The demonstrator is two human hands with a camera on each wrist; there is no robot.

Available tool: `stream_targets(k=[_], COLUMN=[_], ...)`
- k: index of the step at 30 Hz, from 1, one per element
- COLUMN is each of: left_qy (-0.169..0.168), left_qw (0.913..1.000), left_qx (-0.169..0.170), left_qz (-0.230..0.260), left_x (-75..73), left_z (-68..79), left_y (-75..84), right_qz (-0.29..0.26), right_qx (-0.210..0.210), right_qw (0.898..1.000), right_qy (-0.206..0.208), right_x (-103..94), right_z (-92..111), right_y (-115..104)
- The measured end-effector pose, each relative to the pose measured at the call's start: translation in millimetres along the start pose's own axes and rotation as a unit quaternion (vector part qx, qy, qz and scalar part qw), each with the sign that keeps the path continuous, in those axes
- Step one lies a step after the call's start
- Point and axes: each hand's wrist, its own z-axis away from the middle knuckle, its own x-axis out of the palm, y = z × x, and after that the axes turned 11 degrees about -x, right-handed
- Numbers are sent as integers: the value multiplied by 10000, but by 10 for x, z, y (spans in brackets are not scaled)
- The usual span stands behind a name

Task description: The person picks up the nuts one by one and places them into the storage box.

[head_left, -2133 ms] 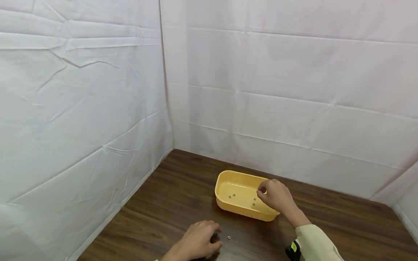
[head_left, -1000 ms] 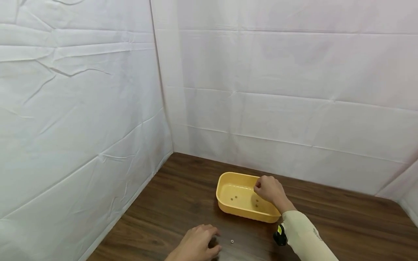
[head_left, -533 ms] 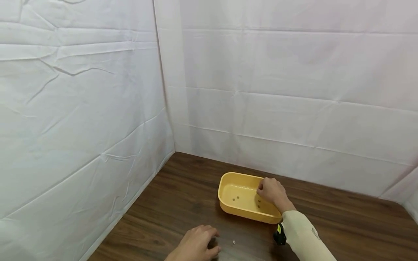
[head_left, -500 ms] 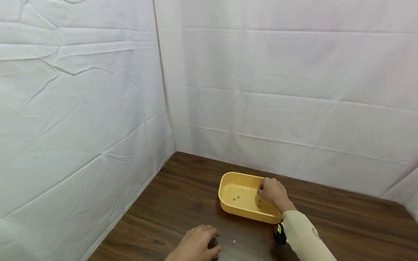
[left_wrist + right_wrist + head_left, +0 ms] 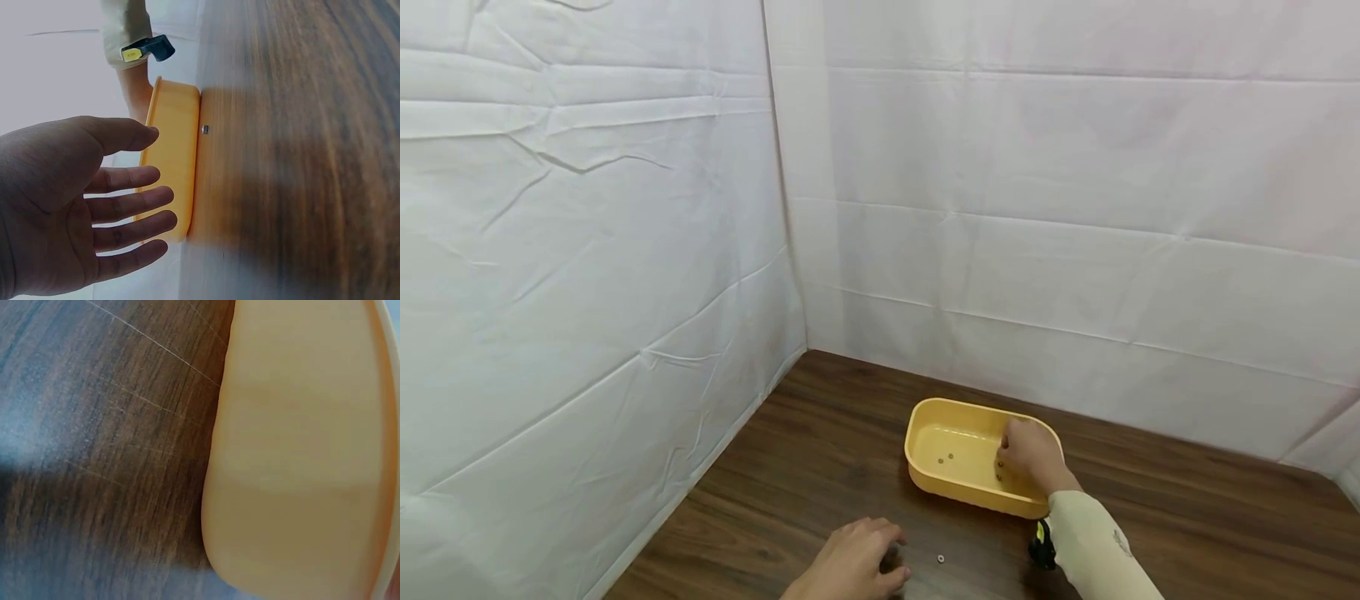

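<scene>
Shallow yellow plastic tray [image 5: 927, 467]: mid-table on the dark wood-grain table [image 5: 820, 442], bare wood all round, white cloth walls [image 5: 587, 250] behind and left. Contents: a few small dark beads [image 5: 945, 458]. Your right hand [image 5: 1032, 457] dips inside, grip indiscernible. Your left hand [image 5: 69, 200] hovers relaxed, fingers straight, near a small loose ring [image 5: 940, 557].

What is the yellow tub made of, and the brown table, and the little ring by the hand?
The yellow tub looks like smooth, slightly glossy moulded plastic with rounded corners. The table shows dark wood grain, maybe laminate or veneer. The little ring looks pale and shiny, possibly metal; too small to tell.
</scene>
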Motion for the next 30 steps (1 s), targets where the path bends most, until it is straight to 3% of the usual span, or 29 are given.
stream_targets(k=[8,13,20,30], left_qy=[-89,-88,11,-83], left_qw=[9999,9999,9999,9997], left_qx=[-41,12,151,233], left_qz=[86,136,81,72], left_x=[-6,-3,-29,-51], left_z=[-21,-7,-9,-68], left_y=[15,15,21,48], right_qz=[-108,-144,-136,-118], right_qx=[324,225,143,-279], right_qw=[9994,9996,9998,9986], right_qy=[6,51,82,433], right_x=[35,24,-182,-417], right_z=[71,85,58,104], right_y=[34,49,3,-94])
